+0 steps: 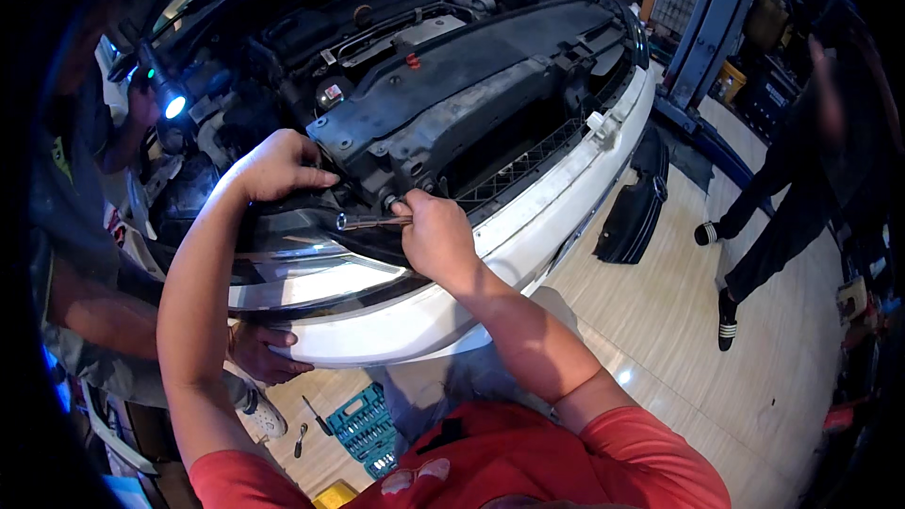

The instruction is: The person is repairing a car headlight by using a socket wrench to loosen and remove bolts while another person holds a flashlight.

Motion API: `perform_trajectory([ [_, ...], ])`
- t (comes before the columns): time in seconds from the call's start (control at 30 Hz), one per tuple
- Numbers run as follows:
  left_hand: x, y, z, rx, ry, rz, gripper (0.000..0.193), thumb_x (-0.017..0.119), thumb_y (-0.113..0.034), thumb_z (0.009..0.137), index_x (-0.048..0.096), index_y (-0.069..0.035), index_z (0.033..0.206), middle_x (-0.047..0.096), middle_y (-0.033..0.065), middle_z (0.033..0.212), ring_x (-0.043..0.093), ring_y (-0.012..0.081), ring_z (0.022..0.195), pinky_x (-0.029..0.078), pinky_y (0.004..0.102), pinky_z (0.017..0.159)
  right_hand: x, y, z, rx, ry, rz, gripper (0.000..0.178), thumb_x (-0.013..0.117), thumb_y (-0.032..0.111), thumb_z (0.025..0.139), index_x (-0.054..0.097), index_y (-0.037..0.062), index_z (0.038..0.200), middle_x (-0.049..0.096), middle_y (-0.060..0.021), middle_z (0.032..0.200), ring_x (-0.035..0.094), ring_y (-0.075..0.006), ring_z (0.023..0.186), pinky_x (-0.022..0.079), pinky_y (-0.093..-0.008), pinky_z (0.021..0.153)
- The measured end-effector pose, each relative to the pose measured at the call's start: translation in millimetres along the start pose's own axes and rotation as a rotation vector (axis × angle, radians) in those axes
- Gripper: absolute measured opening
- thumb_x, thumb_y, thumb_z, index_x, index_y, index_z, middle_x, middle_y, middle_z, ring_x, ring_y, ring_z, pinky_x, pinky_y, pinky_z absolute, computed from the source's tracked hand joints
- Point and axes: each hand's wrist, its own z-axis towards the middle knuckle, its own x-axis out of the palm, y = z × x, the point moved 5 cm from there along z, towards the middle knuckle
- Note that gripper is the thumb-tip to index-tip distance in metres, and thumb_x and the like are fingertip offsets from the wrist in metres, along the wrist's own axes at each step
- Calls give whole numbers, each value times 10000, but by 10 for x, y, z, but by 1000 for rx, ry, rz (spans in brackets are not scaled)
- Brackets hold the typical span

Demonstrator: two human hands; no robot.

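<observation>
My left hand (276, 168) leans over the top of the headlight (353, 269) at the front corner of a white car, its thumb stretched away from the fingers. The fingertips dip toward the dark front panel (415, 94), partly out of sight, and I see nothing held in them. Closed around a metal socket wrench (363, 221), my right hand (438, 234) is beside the panel's corner bracket. The wrench's shiny round end points left, just above the headlight; the rest of it is hidden in my palm.
At left, another person's hand holds a lit flashlight (168, 99); a hand (267, 353) touches the white bumper (377, 344) underneath. A teal socket set (366, 429) and a ratchet (300, 440) lie on the floor. A black grille (636, 200) and a standing person (787, 179) are at right.
</observation>
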Motion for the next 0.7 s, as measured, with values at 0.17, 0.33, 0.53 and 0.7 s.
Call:
perform_trajectory([
  [0.17,-13,8,1,20,31,36,424,774,-343,774,693,71,812,555,192,619,525,242,578,453,371,616,-4,-3,-39,-24,-29,63,95,614,51,873,579,-18,819,646,-256,783,634,-448,797,490,-509,687],
  [0.33,-31,-42,-2,-5,37,5,445,768,-369,774,694,69,808,555,202,624,534,253,581,455,376,622,38,-66,-17,-74,-33,117,64,598,32,873,573,-24,856,647,-259,798,630,-456,811,488,-507,695],
  [0.53,-31,-30,5,-7,45,43,451,761,-376,777,693,69,806,553,208,626,550,261,591,455,378,622,10,-36,-49,-46,-74,85,55,599,23,867,574,-20,844,641,-261,789,622,-463,803,479,-518,686],
  [0.7,-21,-10,7,-33,62,29,403,768,-333,780,683,60,757,593,136,659,554,215,610,449,358,624,31,-34,-29,-65,-15,36,96,600,69,901,582,-22,878,638,-265,788,616,-473,795,474,-518,689],
])
